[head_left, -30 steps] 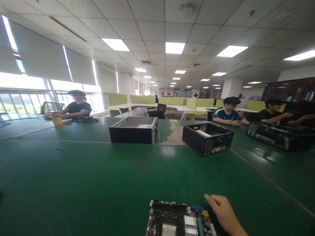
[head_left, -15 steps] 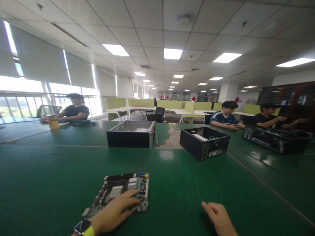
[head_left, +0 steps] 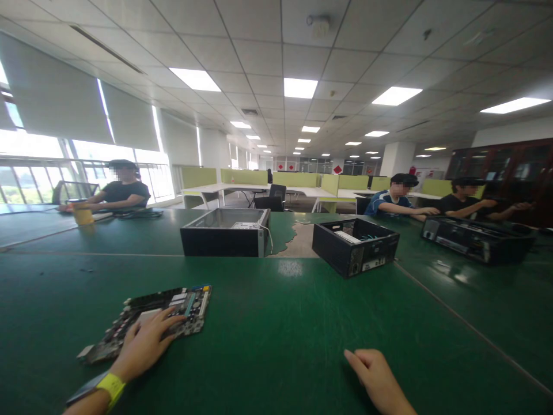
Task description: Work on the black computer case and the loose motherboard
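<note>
My left hand (head_left: 149, 340) lies spread over a motherboard (head_left: 197, 314), fingers apart and resting on its upper face. The board sits on the green tabletop at the left, its pale square part partly covered by the hand. Silver and teal parts show beyond the fingertips. My left wrist wears a watch with a yellow-green band. At the lower right, my right hand (head_left: 374, 374) is by itself just above or on the table; I cannot tell which. Its fingers are curled in with the thumb forward, and nothing shows in them.
Across the green table (head_left: 268, 323) stand an open black computer case (head_left: 222, 242), a second case (head_left: 356, 251) and a third (head_left: 475, 245) at the far right. A yellow cup (head_left: 84, 214) is at the far left. Several people sit around the far side.
My left hand and the motherboard beneath it have moved left. The right hand stays near its place with its fingers curled. The whole view has shifted slightly.
</note>
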Demonstrator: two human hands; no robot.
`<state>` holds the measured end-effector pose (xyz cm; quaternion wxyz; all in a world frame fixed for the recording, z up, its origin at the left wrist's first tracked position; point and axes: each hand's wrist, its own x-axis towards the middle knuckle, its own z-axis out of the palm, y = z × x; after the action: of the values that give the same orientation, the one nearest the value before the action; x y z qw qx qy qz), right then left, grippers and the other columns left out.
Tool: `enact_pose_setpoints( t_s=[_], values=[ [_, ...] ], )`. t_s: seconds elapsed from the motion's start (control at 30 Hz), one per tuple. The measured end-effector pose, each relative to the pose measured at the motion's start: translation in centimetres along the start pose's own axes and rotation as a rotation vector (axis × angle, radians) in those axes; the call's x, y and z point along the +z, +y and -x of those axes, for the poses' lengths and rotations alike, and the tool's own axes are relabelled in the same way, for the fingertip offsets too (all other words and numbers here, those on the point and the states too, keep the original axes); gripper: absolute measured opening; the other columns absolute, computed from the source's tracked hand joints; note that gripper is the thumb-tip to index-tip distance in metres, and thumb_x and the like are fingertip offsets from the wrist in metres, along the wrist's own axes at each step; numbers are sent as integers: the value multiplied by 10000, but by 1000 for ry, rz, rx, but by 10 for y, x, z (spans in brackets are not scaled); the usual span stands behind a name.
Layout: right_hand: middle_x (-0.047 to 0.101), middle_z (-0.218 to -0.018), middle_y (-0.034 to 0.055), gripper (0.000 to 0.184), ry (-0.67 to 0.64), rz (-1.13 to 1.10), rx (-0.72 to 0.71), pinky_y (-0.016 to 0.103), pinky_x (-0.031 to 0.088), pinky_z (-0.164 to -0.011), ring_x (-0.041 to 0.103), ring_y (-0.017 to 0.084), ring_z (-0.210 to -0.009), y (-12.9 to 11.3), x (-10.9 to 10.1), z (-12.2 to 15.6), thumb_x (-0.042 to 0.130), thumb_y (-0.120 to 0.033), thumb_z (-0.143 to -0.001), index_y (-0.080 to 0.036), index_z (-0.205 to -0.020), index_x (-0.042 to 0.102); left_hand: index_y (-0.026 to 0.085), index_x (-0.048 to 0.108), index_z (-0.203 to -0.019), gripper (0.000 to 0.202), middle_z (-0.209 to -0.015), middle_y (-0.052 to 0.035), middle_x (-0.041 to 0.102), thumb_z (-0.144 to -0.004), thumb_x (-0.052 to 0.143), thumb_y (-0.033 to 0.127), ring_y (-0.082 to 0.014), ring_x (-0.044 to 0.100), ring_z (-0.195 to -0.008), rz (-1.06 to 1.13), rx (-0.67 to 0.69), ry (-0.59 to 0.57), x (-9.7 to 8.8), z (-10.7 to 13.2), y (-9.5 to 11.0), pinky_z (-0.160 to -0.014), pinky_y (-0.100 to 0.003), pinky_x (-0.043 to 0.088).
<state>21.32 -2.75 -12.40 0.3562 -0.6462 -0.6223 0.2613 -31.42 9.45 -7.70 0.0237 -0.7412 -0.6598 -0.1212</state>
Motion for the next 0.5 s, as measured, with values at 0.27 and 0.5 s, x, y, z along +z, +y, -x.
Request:
enact_pose_setpoints(
  t_s=[0.27, 0.5],
  values=[
    [317, -543, -33, 470, -39, 236, 36, 251, 258, -536, 335, 114, -532, -15, 0, 4, 366, -548, -848, -200, -536, 316, 289, 614, -1110, 383, -1297, -50, 537, -744, 505, 273, -251, 435, -1229, 207, 58, 127, 6, 80, 181, -1004, -437, 294],
    [345, -548, -30, 465, -88, 270, 52, 252, 268, -544, 357, 117, -535, -25, -4, 7, 341, -550, -855, -200, -549, 331, 174, 540, -591, 279, -596, 12, 511, -772, 508, 384, -131, 487, -601, 627, 25, -421, 5, 107, 269, -569, -239, 338]
  ],
)
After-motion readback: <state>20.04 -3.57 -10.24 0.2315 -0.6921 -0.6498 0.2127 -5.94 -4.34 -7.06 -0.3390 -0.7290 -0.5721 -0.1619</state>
